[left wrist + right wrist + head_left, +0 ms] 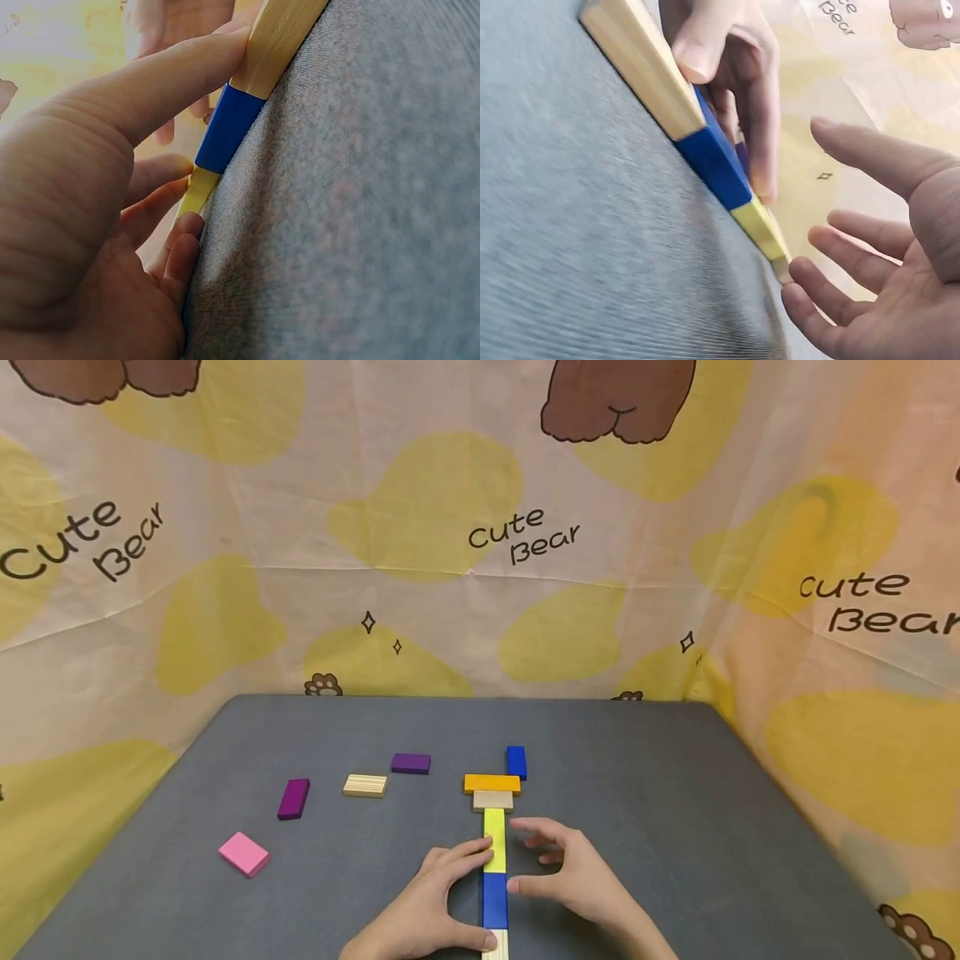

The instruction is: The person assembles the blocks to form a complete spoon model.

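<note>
A line of flat blocks runs down the grey table: a lime-yellow block (496,827), a blue block (495,902) and a plain wood block (501,948), end to end. At its far end a pale block (492,802) and an orange block (492,783) lie crosswise. Spread along the line, my left hand (442,897) touches the wood block with its thumb and the yellow block with its fingertips. My right hand (581,870) is just right of the line, fingers loosely bent and apart, holding nothing. The right wrist view shows its palm beside the blocks.
A second blue block (517,762) lies behind the orange one. To the left are a dark purple block (411,764), another plain wood block (365,786), a magenta-purple block (293,799) and a pink block (244,854). A printed cloth (420,527) hangs around the table (645,777).
</note>
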The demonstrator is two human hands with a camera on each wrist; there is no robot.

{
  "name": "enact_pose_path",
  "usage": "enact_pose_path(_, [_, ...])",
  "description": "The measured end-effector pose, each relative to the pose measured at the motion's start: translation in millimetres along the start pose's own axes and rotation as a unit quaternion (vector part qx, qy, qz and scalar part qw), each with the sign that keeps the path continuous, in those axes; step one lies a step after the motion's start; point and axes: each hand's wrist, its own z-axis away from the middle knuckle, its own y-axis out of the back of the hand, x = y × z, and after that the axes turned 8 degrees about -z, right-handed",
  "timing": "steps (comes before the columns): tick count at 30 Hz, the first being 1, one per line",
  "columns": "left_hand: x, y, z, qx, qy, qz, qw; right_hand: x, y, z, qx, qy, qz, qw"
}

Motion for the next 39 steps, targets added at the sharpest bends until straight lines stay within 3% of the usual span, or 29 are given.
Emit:
enact_pose_path(10, [-0.3, 0.1, 1.4, 0.004, -0.011, -0.01, 0.9999, 13.1, -12.0, 7.5, -0.086, 0.035, 0.084, 0.9921])
enact_pose_path(16, [-2.0, -2.9, 2.7, 0.012, -0.019, -0.009, 0.9997, 14.2, -15.5, 9.3, -0.09, 0.021, 0.133, 0.9868])
enact_pose_path(24, [-1.8, -1.2, 4.4, 0.025, -0.015, -0.023, 0.9993, 12.7, -17.6, 6.8, -0.088, 0.018, 0.149, 0.9847])
enact_pose_path(27, [-2.6, 4.4, 6.0, 0.042, -0.017, -0.03, 0.9985, 11.6, -18.2, 5.0, -0.089, 0.006, 0.153, 0.9842])
enact_pose_path(30, [-6.7, 14.4, 7.9, 0.101, -0.024, -0.048, 0.9935, 10.0, -18.5, 3.9, -0.088, -0.004, 0.155, 0.9839])
enact_pose_path(32, [-10.3, 23.9, 10.7, 0.165, -0.02, -0.072, 0.9835, 9.6, -18.9, 3.7, -0.087, -0.007, 0.156, 0.9838])
enact_pose_path(34, [-16.4, 36.1, 15.2, 0.24, -0.031, -0.106, 0.9644, 9.3, -19.4, 4.0, -0.085, -0.01, 0.154, 0.9843])
enact_pose_path(37, [-29.4, 58.5, 26.2, 0.348, -0.062, -0.154, 0.9227, 10.5, -20.3, 4.9, -0.075, -0.009, 0.147, 0.9862])
enact_pose_path(39, [-40.1, 75.2, 37.1, 0.402, -0.079, -0.18, 0.8945, 11.1, -21.2, 5.7, -0.069, -0.011, 0.139, 0.9878])
